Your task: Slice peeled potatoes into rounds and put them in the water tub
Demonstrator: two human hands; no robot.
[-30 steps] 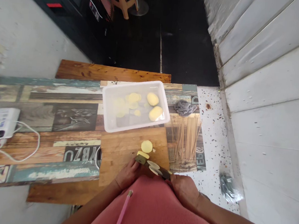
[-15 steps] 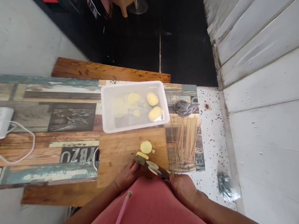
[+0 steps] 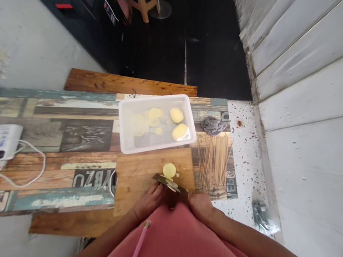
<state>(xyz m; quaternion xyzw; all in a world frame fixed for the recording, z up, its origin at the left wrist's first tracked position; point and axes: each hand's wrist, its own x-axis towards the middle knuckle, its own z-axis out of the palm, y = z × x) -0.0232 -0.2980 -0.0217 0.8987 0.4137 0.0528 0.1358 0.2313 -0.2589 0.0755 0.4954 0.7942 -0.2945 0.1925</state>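
My right hand (image 3: 200, 205) is closed around the handle of a knife (image 3: 181, 192), whose blade points left across the near part of a wooden cutting board (image 3: 132, 169). Thin potato slices (image 3: 171, 185) cling to the blade. My left hand (image 3: 149, 200) is beside the blade's tip end with its fingers curled; whatever they hold is hidden. Just beyond the blade a round potato slice (image 3: 169, 170) lies flat, with a small scrap next to it. A white plastic box (image 3: 122, 136) behind the board has two peeled potatoes (image 3: 180, 132) and several slices in water.
Many wooden skewers (image 3: 216, 160) lie right of the board, below a crumpled grey cloth (image 3: 213, 125). A white power strip (image 3: 6, 140) with a looped cable is at the left. Clear plastic (image 3: 262, 218) lies by the right wall, and a stool (image 3: 143, 2) stands beyond the table.
The knife has moved beyond the pale piece in front of its tip, which no longer shows. My right hand has shifted slightly left and up. The whole view has drifted a little.
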